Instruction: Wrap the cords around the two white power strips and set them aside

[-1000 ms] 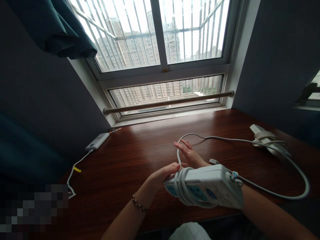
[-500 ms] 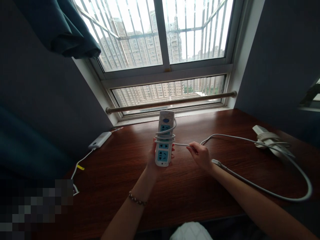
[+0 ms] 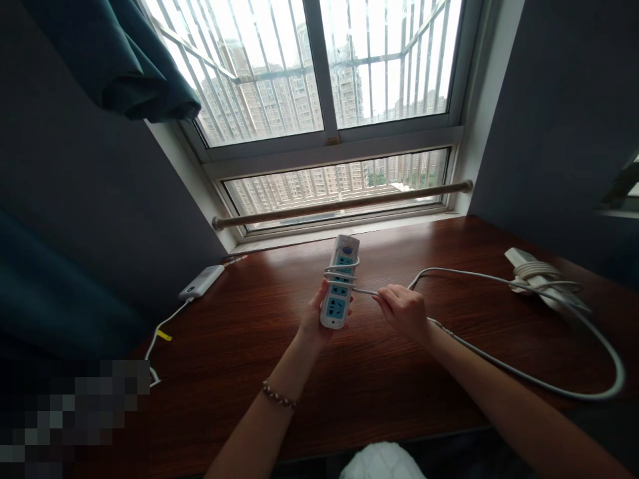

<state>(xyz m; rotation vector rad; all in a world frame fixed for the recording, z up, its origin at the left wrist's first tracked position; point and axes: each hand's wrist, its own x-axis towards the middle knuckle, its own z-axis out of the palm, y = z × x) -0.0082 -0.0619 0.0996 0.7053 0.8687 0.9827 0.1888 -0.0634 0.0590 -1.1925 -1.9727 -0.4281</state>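
Left hand is wrapped round the power strip, held up over the desk, fingertips mostly hidden behind it. Right hand has the cord pinched and partly covered. Decent stretch of wood between strip and white box near the left edge.

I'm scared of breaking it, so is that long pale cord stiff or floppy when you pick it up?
Probably bendy: the cord wraps closely round the power strip in the left hand. It may be a bit springy, since its loose part makes a wide curve on the right. It might catch, as it seems to cross the white bundle.
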